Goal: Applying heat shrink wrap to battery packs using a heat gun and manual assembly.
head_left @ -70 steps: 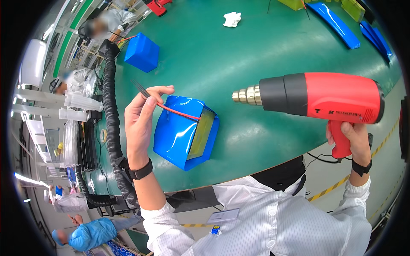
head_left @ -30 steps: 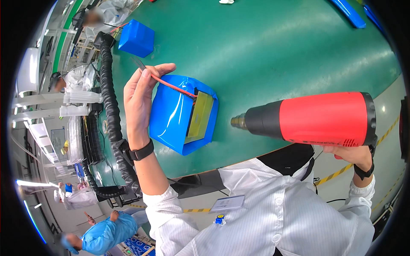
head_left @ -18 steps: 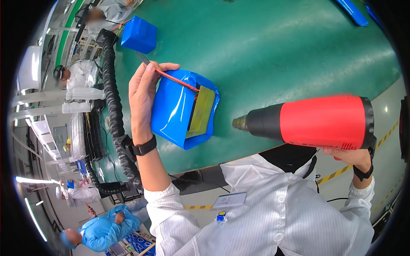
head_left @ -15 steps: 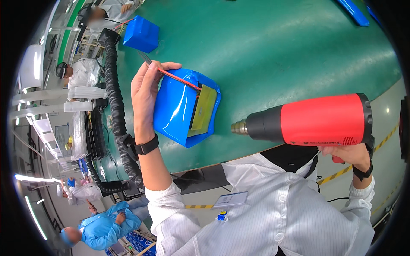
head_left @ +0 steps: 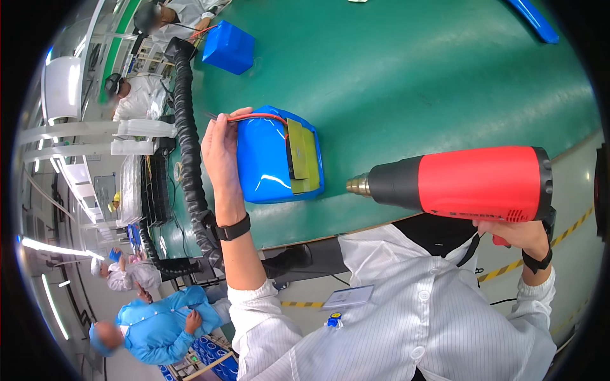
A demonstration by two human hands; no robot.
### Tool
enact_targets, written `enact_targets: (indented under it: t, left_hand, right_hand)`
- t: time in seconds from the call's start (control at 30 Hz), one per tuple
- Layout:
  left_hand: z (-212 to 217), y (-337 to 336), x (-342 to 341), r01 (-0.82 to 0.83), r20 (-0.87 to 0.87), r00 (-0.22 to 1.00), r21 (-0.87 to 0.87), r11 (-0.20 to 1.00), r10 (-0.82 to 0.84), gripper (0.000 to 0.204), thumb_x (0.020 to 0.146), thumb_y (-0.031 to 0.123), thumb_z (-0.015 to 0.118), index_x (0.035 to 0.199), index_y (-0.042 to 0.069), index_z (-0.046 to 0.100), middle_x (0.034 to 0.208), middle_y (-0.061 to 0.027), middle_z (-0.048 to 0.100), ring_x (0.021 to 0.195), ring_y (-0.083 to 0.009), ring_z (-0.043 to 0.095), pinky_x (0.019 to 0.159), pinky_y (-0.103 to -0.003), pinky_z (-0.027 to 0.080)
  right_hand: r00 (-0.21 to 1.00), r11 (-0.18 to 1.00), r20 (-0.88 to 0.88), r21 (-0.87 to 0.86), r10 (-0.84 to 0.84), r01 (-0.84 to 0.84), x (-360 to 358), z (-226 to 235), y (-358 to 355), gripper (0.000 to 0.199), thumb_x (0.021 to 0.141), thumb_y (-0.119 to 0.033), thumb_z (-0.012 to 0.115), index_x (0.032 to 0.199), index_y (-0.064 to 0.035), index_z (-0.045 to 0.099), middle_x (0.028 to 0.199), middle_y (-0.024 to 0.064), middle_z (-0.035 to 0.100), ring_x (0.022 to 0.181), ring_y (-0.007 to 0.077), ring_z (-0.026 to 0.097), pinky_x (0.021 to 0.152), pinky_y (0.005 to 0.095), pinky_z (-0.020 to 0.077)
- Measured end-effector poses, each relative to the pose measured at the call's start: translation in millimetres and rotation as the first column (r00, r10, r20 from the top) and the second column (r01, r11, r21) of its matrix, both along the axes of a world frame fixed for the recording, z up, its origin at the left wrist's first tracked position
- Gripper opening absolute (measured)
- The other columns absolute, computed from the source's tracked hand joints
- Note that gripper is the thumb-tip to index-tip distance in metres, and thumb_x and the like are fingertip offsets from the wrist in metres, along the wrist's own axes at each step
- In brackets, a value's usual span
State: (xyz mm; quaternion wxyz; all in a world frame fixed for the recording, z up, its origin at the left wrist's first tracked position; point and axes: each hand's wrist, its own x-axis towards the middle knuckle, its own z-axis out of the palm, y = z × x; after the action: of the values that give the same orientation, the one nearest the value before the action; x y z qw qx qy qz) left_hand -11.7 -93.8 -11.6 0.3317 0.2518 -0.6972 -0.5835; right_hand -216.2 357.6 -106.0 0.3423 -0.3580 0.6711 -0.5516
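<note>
A battery pack in blue shrink film (head_left: 264, 159) lies on the green table, its yellow-green end board (head_left: 305, 159) facing the heat gun. My left hand (head_left: 222, 149) is along the pack's left side, thumb and fingers closed on its red and black wires (head_left: 257, 117), which run from the end board over the film. In my right hand (head_left: 518, 233) is a red and black heat gun (head_left: 480, 183), gripped by the handle. Its metal nozzle (head_left: 359, 185) points left at the board end, a short gap away. The right fingers are partly hidden under the gun body.
Another blue pack (head_left: 229, 47) with wires stands at the far left, near a co-worker's hand (head_left: 202, 26). A black ribbed hose (head_left: 185, 120) runs along the table's left side. A blue piece (head_left: 534, 20) lies at the far right. A person in blue (head_left: 162, 324) stands at lower left.
The pack has turned to sit straighter, and its blue film lies closer around the board end. My left hand has moved with it, still on the wires. The heat gun stays nearly in place.
</note>
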Motion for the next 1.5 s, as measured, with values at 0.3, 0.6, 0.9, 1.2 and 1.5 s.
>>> enact_targets:
  t: [0.3,0.6,0.9,1.2,1.5]
  left_hand:
    - [3,13,16,-0.152,-0.016,0.988,0.002,0.988,0.152,0.027,0.107,0.022,0.046,0.099,0.000,0.061,0.113,-0.0222,0.071,0.099,-0.0198,0.066,0.093,-0.035,0.050]
    - [8,6,24,-0.070,0.000,0.998,0.015,0.997,0.070,0.024,0.106,0.022,0.048,0.103,0.002,0.061,0.118,-0.0231,0.068,0.110,-0.0242,0.064,0.103,-0.037,0.046]
    - [22,-1,24,-0.062,0.016,0.998,-0.021,0.998,0.063,0.023,0.106,0.024,0.052,0.105,0.005,0.065,0.120,-0.0179,0.069,0.109,-0.0206,0.064,0.100,-0.036,0.045]
    - [41,1,6,-0.037,0.053,0.998,-0.115,0.993,0.044,0.024,0.104,0.026,0.058,0.097,0.005,0.068,0.113,-0.0109,0.072,0.105,-0.0136,0.061,0.096,-0.032,0.042]
    - [48,4,4,-0.016,0.057,0.998,-0.156,0.988,0.025,0.025,0.103,0.025,0.059,0.099,0.003,0.070,0.110,-0.0080,0.072,0.101,-0.0115,0.060,0.094,-0.030,0.042]
  right_hand:
    - [0.980,0.983,0.121,-0.105,0.160,-0.148,-9,13,5,0.030,0.087,-0.013,0.078,0.110,0.0032,0.067,0.087,0.0127,0.071,0.071,0.0205,0.069,0.060,0.0324,0.0568]
    - [0.982,0.982,-0.051,-0.043,0.180,-0.183,-19,33,-1,0.030,0.080,-0.019,0.088,0.104,-0.0074,0.075,0.091,0.0029,0.074,0.081,0.0165,0.070,0.071,0.0310,0.0552]
    - [0.988,0.992,-0.091,0.027,0.123,-0.121,-27,61,-3,0.026,0.080,-0.017,0.087,0.102,-0.0084,0.075,0.088,0.0019,0.074,0.078,0.0141,0.069,0.068,0.0291,0.0537]
    - [0.856,0.891,0.260,-0.042,0.447,-0.452,-38,80,-3,0.043,0.095,-0.032,0.069,0.129,-0.0058,0.066,0.115,0.0121,0.073,0.101,0.0281,0.069,0.084,0.0405,0.0543]
    - [0.991,0.988,0.048,0.087,0.127,-0.131,-29,117,-44,0.018,0.083,-0.008,0.083,0.099,-0.0047,0.075,0.090,0.0038,0.075,0.080,0.0141,0.070,0.071,0.0285,0.0557]
